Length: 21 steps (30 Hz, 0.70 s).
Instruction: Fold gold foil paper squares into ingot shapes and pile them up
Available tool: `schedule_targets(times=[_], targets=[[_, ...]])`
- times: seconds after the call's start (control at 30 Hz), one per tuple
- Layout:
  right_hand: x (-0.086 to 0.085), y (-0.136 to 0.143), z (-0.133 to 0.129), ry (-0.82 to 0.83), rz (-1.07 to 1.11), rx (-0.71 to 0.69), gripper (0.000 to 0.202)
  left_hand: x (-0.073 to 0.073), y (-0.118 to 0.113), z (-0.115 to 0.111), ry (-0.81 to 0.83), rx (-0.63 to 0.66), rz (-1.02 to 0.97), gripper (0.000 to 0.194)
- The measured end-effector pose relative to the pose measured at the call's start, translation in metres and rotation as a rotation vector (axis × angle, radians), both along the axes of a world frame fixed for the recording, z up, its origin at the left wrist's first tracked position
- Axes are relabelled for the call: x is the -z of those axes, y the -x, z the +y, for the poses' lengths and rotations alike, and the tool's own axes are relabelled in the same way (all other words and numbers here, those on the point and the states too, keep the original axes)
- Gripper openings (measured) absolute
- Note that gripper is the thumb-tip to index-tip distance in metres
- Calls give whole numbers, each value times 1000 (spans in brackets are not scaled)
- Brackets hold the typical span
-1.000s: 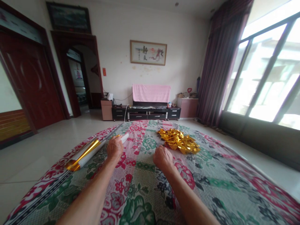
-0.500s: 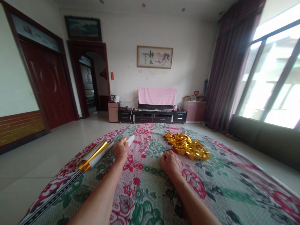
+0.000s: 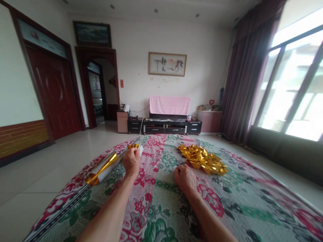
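My left hand (image 3: pixel 131 160) is closed at the left side of the cloth, its fingers pinching a sheet of gold foil paper (image 3: pixel 134 146) with a pale underside. Just left of it lies a loose roll of gold and white foil paper (image 3: pixel 107 168), its gold end towards me. My right hand (image 3: pixel 186 177) rests on the cloth with its fingers curled under; whatever they might hold is hidden. Beyond it, slightly to the right, is a heap of folded gold foil pieces (image 3: pixel 203 159).
A flowered cloth (image 3: pixel 161 205) covers the large surface before me. Past its far edge stand a black low cabinet (image 3: pixel 165 129) and a screen under a pink towel (image 3: pixel 169 105). Doors are on the left, a curtain (image 3: pixel 242 87) and window on the right.
In my left hand, the foil sheet has turned so that more of its gold face shows above the fingers. My right hand stays in nearly the same spot.
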State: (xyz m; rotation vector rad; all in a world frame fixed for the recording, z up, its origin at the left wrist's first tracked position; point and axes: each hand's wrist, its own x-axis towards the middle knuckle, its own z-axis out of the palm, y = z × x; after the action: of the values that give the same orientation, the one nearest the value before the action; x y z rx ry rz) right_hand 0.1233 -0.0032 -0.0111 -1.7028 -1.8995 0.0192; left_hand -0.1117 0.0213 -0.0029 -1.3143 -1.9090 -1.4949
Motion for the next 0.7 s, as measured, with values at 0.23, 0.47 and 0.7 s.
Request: schedule_targets(times=[0.23, 0.47, 0.7], targets=[[8, -7, 15, 38, 564, -244, 35, -5, -53, -10, 9, 464, 346, 20], [7, -22, 19, 241, 1251, -393, 60, 4, -87, -20, 86, 774, 488, 18], [9, -23, 21, 216, 1342, -317, 65, 6, -95, -23, 142, 897, 534, 17]])
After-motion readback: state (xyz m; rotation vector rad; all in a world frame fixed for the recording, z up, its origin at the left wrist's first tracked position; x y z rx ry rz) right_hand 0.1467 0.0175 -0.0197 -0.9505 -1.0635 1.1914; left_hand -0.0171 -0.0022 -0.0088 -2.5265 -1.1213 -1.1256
